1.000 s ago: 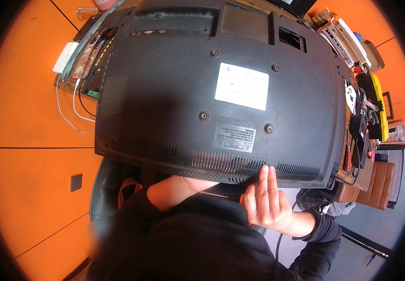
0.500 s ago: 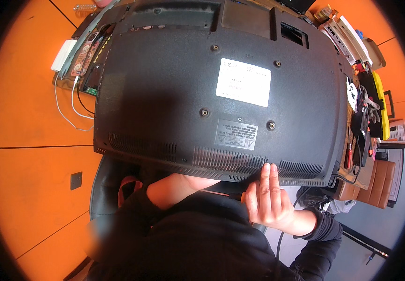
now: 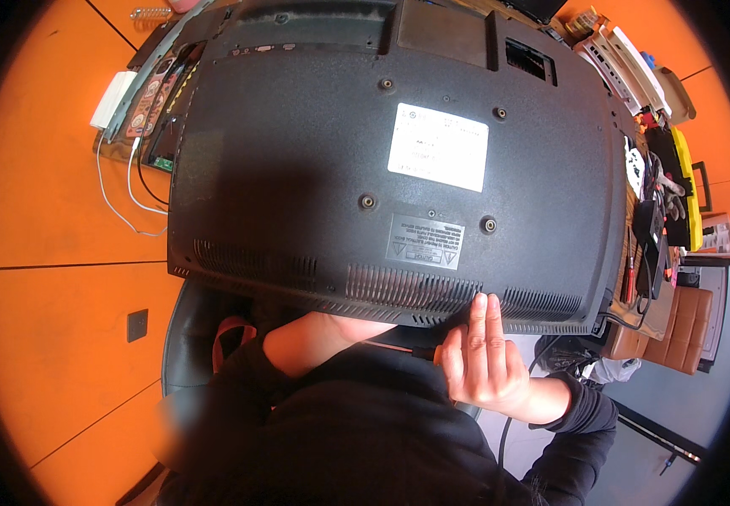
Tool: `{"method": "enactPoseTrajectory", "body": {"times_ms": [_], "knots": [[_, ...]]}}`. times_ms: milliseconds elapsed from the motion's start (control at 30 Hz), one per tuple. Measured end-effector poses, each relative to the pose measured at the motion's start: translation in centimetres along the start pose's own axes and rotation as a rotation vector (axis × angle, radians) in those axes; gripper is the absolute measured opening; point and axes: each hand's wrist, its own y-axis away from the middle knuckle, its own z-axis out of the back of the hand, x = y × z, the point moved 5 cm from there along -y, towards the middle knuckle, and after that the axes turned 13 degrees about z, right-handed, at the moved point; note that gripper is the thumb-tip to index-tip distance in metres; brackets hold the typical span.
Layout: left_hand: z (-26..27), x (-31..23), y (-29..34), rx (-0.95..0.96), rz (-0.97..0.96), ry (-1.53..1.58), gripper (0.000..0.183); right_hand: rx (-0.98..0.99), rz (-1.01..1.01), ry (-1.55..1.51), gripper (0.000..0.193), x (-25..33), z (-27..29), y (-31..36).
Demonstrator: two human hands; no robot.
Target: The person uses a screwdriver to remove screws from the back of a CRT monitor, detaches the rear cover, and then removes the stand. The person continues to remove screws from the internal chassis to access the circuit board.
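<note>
A large black television lies with its back cover up, its near edge jutting out over my lap. My left hand reaches beneath that edge, so its fingers are hidden. Two fingers of my right hand rest straight on the slotted vents at the near edge. The thumb side of that hand grips a screwdriver with an orange and black handle. Its thin shaft points left, below the cover's edge, toward my left hand; the tip cannot be made out. A white label and a grey warning label sit on the cover.
Tools, cables and a red-handled screwdriver crowd the table's right side, beside a yellow-edged case. White devices stand at the far right. Circuit parts and a white cable lie at left. A brown chair stands right.
</note>
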Motion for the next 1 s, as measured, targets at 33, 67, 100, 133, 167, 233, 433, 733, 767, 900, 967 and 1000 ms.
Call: {"method": "enactPoseTrajectory", "body": {"times_ms": [33, 67, 100, 133, 167, 233, 433, 733, 767, 900, 967, 1000], "knots": [[0.0, 0.0, 0.0, -0.001, -0.001, -0.001, 0.056, 0.001, 0.004, 0.001, 0.028, 0.0, 0.0, 0.0], [-0.1, 0.0, 0.0, -0.002, -0.001, -0.003, 0.056, 0.004, -0.004, 0.007, 0.028, 0.0, 0.0, 0.0], [-0.1, 0.0, 0.0, -0.003, 0.0, -0.001, 0.056, 0.0, 0.003, 0.002, 0.028, 0.0, 0.0, 0.0], [-0.2, 0.0, 0.0, -0.003, -0.001, 0.001, 0.056, -0.003, -0.002, 0.001, 0.028, 0.0, 0.0, 0.0], [-0.2, 0.0, 0.0, -0.007, 0.003, 0.002, 0.056, -0.005, -0.007, 0.001, 0.028, 0.0, 0.0, 0.0], [-0.2, 0.1, 0.0, -0.007, 0.002, 0.002, 0.056, -0.003, 0.007, 0.004, 0.028, 0.0, 0.0, 0.0], [-0.3, 0.2, 0.1, -0.013, -0.003, 0.004, 0.056, -0.042, -0.008, -0.017, 0.016, -0.1, 0.0, -0.1], [-0.5, 0.0, 0.2, -0.021, -0.009, -0.006, 0.057, -0.011, 0.012, -0.001, 0.028, 0.0, 0.0, 0.0], [-0.5, 0.0, 0.2, -0.024, -0.011, -0.008, 0.057, -0.004, 0.014, 0.003, 0.027, 0.0, 0.0, 0.0], [-0.5, 0.2, 0.3, -0.026, -0.01, -0.011, 0.057, -0.022, 0.014, 0.002, 0.019, -0.2, 0.2, -0.1], [-0.5, 0.3, 0.4, -0.029, -0.009, -0.015, 0.057, -0.044, -0.001, -0.025, 0.011, -0.8, 0.5, -0.2], [-0.6, 0.4, 0.5, -0.031, -0.008, -0.02, 0.057, -0.048, -0.003, -0.048, 0.01, -1.1, 0.8, -0.3]]}}
